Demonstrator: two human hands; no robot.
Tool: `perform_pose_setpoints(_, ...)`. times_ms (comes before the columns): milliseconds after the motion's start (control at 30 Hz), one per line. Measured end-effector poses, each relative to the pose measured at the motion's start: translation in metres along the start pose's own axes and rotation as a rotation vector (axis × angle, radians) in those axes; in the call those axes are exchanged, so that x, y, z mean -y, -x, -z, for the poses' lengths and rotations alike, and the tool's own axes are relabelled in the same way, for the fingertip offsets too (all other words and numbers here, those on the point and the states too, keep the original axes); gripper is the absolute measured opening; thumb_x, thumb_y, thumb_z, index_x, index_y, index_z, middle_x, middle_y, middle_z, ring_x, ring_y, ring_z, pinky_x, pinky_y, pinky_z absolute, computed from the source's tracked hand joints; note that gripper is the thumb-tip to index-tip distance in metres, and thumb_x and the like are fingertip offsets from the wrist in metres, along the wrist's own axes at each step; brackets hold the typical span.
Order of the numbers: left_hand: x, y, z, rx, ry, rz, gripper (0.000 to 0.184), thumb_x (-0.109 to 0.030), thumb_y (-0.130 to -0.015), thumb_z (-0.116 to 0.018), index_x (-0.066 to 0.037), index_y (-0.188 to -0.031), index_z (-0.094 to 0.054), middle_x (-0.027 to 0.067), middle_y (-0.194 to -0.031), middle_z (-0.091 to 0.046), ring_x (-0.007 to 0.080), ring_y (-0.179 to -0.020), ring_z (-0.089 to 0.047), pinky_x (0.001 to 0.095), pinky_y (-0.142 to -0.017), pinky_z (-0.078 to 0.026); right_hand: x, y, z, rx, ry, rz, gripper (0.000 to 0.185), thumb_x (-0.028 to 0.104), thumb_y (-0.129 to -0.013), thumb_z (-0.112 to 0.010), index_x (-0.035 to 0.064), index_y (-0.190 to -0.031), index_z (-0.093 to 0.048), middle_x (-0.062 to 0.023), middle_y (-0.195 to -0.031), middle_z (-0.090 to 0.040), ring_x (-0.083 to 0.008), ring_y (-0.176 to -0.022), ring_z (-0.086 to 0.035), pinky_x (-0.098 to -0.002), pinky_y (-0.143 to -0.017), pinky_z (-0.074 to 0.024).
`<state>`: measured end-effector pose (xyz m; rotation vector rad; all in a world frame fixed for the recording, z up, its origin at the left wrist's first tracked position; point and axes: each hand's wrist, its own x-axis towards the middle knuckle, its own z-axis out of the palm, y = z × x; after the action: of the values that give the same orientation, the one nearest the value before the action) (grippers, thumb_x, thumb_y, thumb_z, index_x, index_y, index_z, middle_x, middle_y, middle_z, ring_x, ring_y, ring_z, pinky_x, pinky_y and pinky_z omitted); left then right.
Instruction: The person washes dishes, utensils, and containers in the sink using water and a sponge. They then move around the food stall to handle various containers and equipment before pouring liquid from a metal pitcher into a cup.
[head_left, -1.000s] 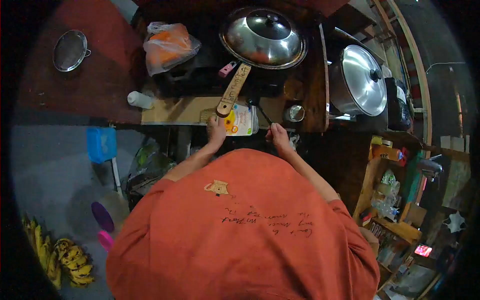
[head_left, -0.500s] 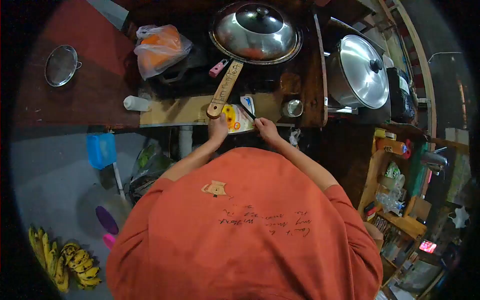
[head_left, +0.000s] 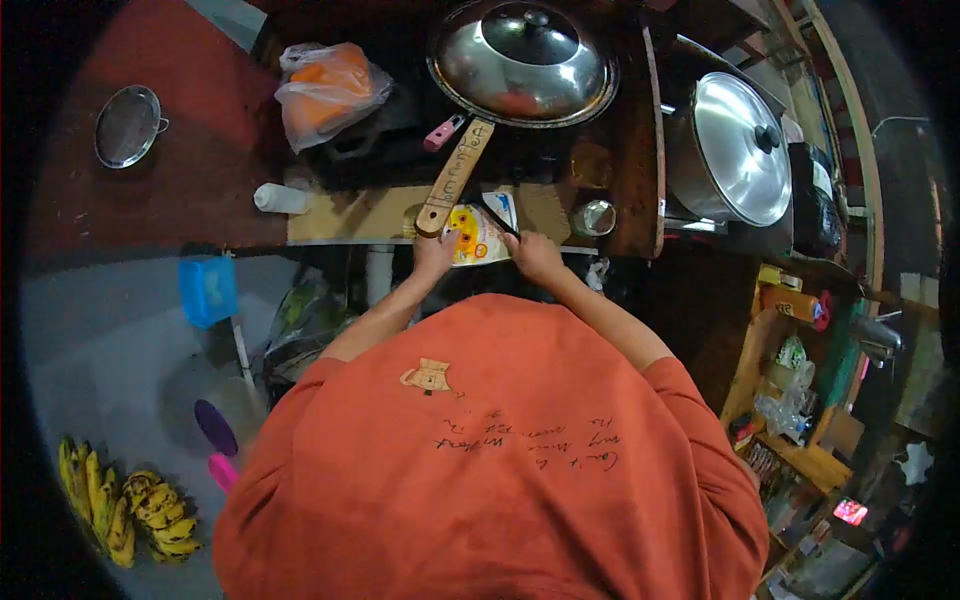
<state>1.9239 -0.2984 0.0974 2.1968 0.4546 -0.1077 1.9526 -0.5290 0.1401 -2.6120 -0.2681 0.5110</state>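
Observation:
My left hand (head_left: 433,257) is closed on the left side of a white and yellow packet (head_left: 468,248) printed with sunflowers, held at the counter's front edge. Just above that hand, the wooden handle (head_left: 458,180) of a pan overlaps the packet's left side. My right hand (head_left: 538,257) is closed at the packet's right edge, around a thin black tool (head_left: 497,218), perhaps a knife. The tool slants up and left across the packet's upper part. Its exact kind is too unclear to tell.
A lidded pan (head_left: 525,65) sits at the back, with a big lidded pot (head_left: 735,150) to its right. A small glass jar (head_left: 594,217), a white bottle (head_left: 280,199), an orange item in a plastic bag (head_left: 330,95) and a strainer (head_left: 128,127) lie around. Bananas (head_left: 130,505) rest on the floor.
The black tool now slants farther left across the packet's top, and the packet appears tilted differently. Both hands stay at the packet while the whole view shifts slightly.

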Motion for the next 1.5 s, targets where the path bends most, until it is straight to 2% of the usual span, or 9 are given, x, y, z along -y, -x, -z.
perform_pose_setpoints(267, -0.029, -0.001, 0.024, 0.146, 0.112, 0.113, 0.057, -0.045, -0.083, -0.072, 0.003, -0.112, -0.062, 0.0182, -0.098, -0.069, 0.0263, -0.087, -0.068, 0.0376, -0.073, -0.053, -0.002, -0.012, 0.001, 0.021, 0.125, 0.043, 0.065, 0.056, -0.097, -0.042, -0.0006, -0.078, -0.069, -0.0239, -0.081, -0.068, -0.0432, -0.079, -0.067, -0.0522, -0.07, -0.0531)
perform_pose_setpoints(367, -0.069, 0.002, 0.031, 0.034, -0.274, 0.06, 0.05, -0.034, -0.082, -0.073, -0.01, -0.124, -0.061, 0.0146, -0.11, -0.068, 0.0327, -0.099, -0.066, 0.0415, -0.084, -0.052, 0.014, -0.011, 0.017, 0.101, 0.186, -0.002, 0.063, 0.056, -0.097, -0.042, 0.0021, -0.081, -0.071, -0.0206, -0.084, -0.069, -0.0396, -0.082, -0.068, -0.0504, -0.072, -0.0535)
perform_pose_setpoints(467, -0.091, -0.001, 0.016, 0.041, -0.157, -0.185, 0.044, -0.042, -0.082, -0.07, -0.006, -0.108, -0.068, 0.0183, -0.1, -0.069, 0.0358, -0.092, -0.066, 0.0457, -0.077, -0.052, 0.005, -0.01, 0.002, 0.107, 0.307, 0.025, 0.056, 0.052, -0.097, -0.045, 0.0056, -0.081, -0.072, -0.019, -0.086, -0.07, -0.0353, -0.081, -0.07, -0.0479, -0.068, -0.0545)
perform_pose_setpoints(567, -0.117, -0.011, -0.019, 0.151, -0.043, -0.02, 0.042, -0.04, -0.085, -0.066, 0.0, -0.097, -0.066, 0.0195, -0.072, -0.067, 0.0348, -0.07, -0.068, 0.045, -0.066, -0.051, -0.009, -0.008, -0.013, -0.154, 0.27, 0.248, 0.048, 0.045, -0.094, -0.053, 0.0049, -0.071, -0.066, -0.0196, -0.072, -0.067, -0.0355, -0.065, -0.068, -0.0492, -0.052, -0.052)
perform_pose_setpoints(800, -0.104, -0.043, -0.066, 0.121, -0.037, -0.03, 0.032, -0.027, -0.081, -0.063, 0.005, -0.081, -0.066, 0.0262, -0.075, -0.066, 0.0406, -0.073, -0.067, 0.0495, -0.068, -0.051, -0.013, -0.014, -0.021, -0.005, 0.232, 0.062, 0.036, 0.037, -0.093, -0.055, 0.0024, -0.088, -0.065, -0.0226, -0.086, -0.068, -0.039, -0.078, -0.069, -0.0496, -0.067, -0.0548)
perform_pose_setpoints(1167, -0.148, -0.032, -0.013, 0.171, -0.195, -0.13, 0.039, -0.024, -0.085, -0.06, 0.011, -0.1, -0.058, 0.033, -0.096, -0.063, 0.0465, -0.087, -0.064, 0.0519, -0.076, -0.052, -0.022, -0.018, -0.033, 0.095, -0.3, -0.039, 0.056, 0.05, -0.097, -0.048, -0.0048, -0.091, -0.058, -0.0354, -0.088, -0.062, -0.0538, -0.091, -0.058, -0.0581, -0.076, -0.0454)
perform_pose_setpoints(1333, -0.083, -0.002, 0.02, 0.161, 0.036, -0.19, 0.032, -0.006, -0.087, -0.055, 0.005, -0.117, -0.057, 0.0278, -0.099, -0.062, 0.0407, -0.098, -0.062, 0.0463, -0.082, -0.051, -0.016, -0.019, -0.035, 0.023, -0.198, 0.004, 0.06, 0.054, -0.095, -0.049, -0.0048, -0.094, -0.062, -0.0331, -0.089, -0.064, -0.0503, -0.091, -0.06, -0.054, -0.079, -0.0464)
perform_pose_setpoints(1400, -0.085, 0.035, 0.081, 0.382, -0.279, -0.018, 0.024, -0.008, -0.09, -0.054, 0.004, -0.111, -0.057, 0.0256, -0.099, -0.064, 0.0407, -0.093, -0.063, 0.0463, -0.079, -0.051, -0.013, -0.021, -0.032, 0.032, -0.168, -0.06, 0.062, 0.057, -0.093, -0.051, -0.0039, -0.098, -0.065, -0.0302, -0.09, -0.065, -0.0467, -0.091, -0.063, -0.0505, -0.081, -0.0477)
perform_pose_setpoints(1500, -0.019, 0.082, 0.102, -0.02, -0.032, 0.111, 0.017, -0.013, -0.088, -0.061, 0.002, -0.096, -0.059, 0.024, -0.089, -0.066, 0.0406, -0.083, -0.064, 0.0458, -0.071, -0.049, -0.015, -0.026, -0.027, 0.103, -0.258, -0.124, 0.066, 0.061, -0.089, -0.055, -0.004, -0.088, -0.068, -0.0239, -0.085, -0.069, -0.0376, -0.084, -0.067, -0.0427, -0.079, -0.0498)
